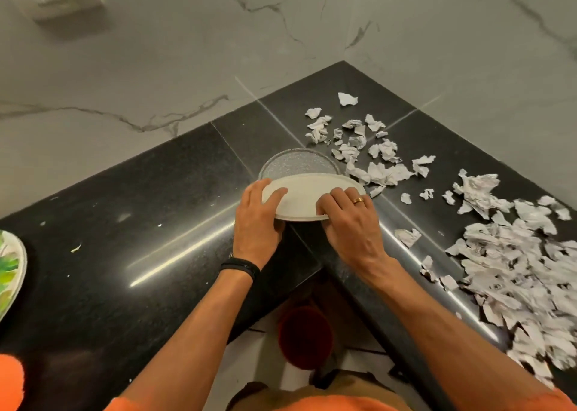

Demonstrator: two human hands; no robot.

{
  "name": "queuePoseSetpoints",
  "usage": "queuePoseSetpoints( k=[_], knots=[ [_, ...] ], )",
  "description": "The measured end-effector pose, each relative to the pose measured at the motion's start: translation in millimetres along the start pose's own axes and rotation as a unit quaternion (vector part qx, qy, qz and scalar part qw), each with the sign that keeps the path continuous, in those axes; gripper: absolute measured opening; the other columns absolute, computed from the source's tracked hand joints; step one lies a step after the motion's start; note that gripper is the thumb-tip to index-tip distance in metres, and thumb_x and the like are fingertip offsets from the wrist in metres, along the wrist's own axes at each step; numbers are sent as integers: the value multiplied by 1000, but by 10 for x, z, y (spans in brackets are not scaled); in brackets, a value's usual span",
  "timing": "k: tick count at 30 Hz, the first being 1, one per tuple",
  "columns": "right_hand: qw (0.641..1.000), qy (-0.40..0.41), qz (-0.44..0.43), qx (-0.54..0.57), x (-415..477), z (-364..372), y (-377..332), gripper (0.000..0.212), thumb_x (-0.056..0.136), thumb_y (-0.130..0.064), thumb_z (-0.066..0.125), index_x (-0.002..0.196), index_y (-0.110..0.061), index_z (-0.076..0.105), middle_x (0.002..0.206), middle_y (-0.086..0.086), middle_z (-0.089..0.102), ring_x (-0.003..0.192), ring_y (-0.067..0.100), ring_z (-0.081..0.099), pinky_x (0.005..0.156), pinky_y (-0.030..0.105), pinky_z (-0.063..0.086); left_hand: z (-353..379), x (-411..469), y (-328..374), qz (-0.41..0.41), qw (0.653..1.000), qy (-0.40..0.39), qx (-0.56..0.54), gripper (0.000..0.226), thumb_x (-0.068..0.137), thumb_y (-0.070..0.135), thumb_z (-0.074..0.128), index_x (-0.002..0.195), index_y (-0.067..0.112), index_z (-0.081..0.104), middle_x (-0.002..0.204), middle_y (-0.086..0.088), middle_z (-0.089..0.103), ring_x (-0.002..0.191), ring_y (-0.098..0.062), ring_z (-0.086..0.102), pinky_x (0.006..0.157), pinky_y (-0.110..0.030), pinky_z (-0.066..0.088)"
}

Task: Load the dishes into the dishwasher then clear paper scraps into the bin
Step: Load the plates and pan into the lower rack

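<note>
Left grip (pixel 259 220) and right grip (pixel 349 223) clasp one white plate (pixel 307 193), seemingly overlapping another plate (pixel 298 162).

Cream plate (pixel 307 196), black speckled counter (pixel 140 192), white scraps (pixel 512 254)

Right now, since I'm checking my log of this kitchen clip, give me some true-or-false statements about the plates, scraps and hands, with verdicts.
1. The left hand and right hand both hold the cream round plate. True.
2. The torn white paper scraps lie left of that plate. False: they lie to its right.
3. A grey speckled plate rests on the black stone counter beyond the cream one. True.
4. The red round bin stands on the counter. False: it is on the floor below.
</note>
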State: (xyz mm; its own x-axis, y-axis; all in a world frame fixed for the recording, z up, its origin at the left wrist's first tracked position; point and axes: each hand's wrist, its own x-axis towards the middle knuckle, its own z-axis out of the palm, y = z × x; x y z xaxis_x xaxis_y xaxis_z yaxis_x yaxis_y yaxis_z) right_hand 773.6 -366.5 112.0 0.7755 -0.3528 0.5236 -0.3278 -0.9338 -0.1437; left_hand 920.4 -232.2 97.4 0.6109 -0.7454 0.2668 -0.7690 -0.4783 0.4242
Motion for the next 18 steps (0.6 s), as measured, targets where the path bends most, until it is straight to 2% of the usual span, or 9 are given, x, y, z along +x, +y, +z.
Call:
queuePoseSetpoints(
  k=[3,7,10,14,18],
  knots=[
    [999,19,30,1,-241,-273,-185,11,84,-9,62,91,-16,58,90,4,58,82,25,53,68,40,45,-74,-83,12,51,998,23,-30,50,76,3,82,123,17,69,145,-12,48,139,-32,37,115,-43,35],
    [992,23,122,-27,-637,-572,-481,24,79,-17,75,95,-16,57,97,5,59,91,25,56,73,38,47,-156,-243,93,145,986,-2,-88,34,77,3,83,106,17,76,143,-8,53,138,-31,41,112,-44,38],
    [983,36,175,-46,-976,-781,-768,26,78,-24,71,100,-18,58,103,4,59,99,26,54,78,39,46,-223,-449,201,204,972,-26,-116,26,81,5,81,103,16,76,142,-7,56,135,-30,44,107,-37,40],
    [963,0,251,-99,-1414,-1059,-1210,51,78,-32,70,126,-21,59,124,4,58,117,27,51,92,41,47,-259,-811,358,308,941,-78,-117,34,73,3,85,103,16,77,142,-9,58,134,-32,46,101,-48,48],
    [925,-42,350,-139,-1972,-1362,-1680,66,74,-34,78,135,-23,55,132,3,56,122,27,51,96,43,48,-236,-1318,613,389,901,-128,-142,34,71,7,84,102,20,74,144,-5,57,131,-31,47,95,-50,49]
  ],
)
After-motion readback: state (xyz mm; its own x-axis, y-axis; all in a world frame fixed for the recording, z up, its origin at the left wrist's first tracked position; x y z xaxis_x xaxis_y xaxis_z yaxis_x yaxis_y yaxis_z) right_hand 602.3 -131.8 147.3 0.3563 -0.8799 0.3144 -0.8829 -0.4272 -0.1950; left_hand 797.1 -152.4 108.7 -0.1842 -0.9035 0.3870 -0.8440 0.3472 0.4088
